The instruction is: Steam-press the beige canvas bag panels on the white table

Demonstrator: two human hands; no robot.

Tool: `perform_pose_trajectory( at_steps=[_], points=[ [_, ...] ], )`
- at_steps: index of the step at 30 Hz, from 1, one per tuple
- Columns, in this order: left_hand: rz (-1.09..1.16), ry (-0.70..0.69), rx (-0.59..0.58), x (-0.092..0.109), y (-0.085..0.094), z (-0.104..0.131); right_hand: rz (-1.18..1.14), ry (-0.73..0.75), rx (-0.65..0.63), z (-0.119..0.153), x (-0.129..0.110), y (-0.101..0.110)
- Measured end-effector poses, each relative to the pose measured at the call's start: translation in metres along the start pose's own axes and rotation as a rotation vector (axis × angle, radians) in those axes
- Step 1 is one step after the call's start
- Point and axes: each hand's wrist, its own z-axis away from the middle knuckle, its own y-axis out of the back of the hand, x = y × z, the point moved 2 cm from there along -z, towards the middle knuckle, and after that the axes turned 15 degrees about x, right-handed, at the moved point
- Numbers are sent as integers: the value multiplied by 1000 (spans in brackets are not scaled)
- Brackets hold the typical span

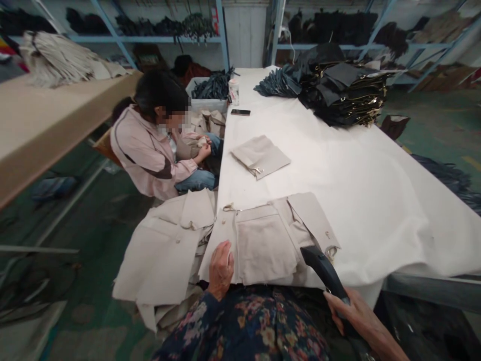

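My left hand [221, 269] lies flat on the left edge of a beige fabric bag piece [267, 245] with a pocket panel and small metal fittings. A black hand-held tool with a flat, nozzle-like head [321, 265] is in my right hand [347, 308], fingers wrapped round its handle. The tool's head points at the right side of the piece, beside a folded-out flap [314, 218] with a metal clasp. Whether the head touches the fabric, I cannot tell. To the left, a stack of similar beige pieces [161, 255] hangs at the table's edge.
Another beige piece [261, 155] lies farther up the white-covered table [376, 200]. Behind it are a phone [240, 112], a cup [233, 92] and a pile of black bag pieces [341, 90]. A co-worker [150, 150] sits at the left, holding beige fabric.
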Motion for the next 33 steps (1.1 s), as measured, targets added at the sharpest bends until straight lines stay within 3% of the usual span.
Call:
perform_pose_trajectory(
  at_steps=[3,7,10,12,15,18,21,25,30,33],
  points=[
    [-78,63,-85,-8,17,16,8,15,-86,7,-5,-10],
    [-78,188,-144,9,15,25,40,1,-190,12,-20,-21],
    [-57,258,-184,26,5,15,74,-20,-217,12,-26,-29],
    [37,400,-177,29,-5,4,97,-25,-215,11,-27,-33],
    [252,644,-134,18,-19,-13,109,-19,-186,12,-28,-34],
    [430,732,-154,0,-25,-31,110,-16,-164,16,-30,-31],
    [668,790,-235,-10,-17,-42,110,-15,-162,20,-33,-26],
    [928,881,-309,-6,-3,-44,141,28,-120,19,-43,-23],
    [1105,988,-314,-2,5,-50,187,71,-68,19,-61,-29],
    [1151,1013,-296,-12,17,-72,198,105,-67,17,-65,-31]
  ],
)
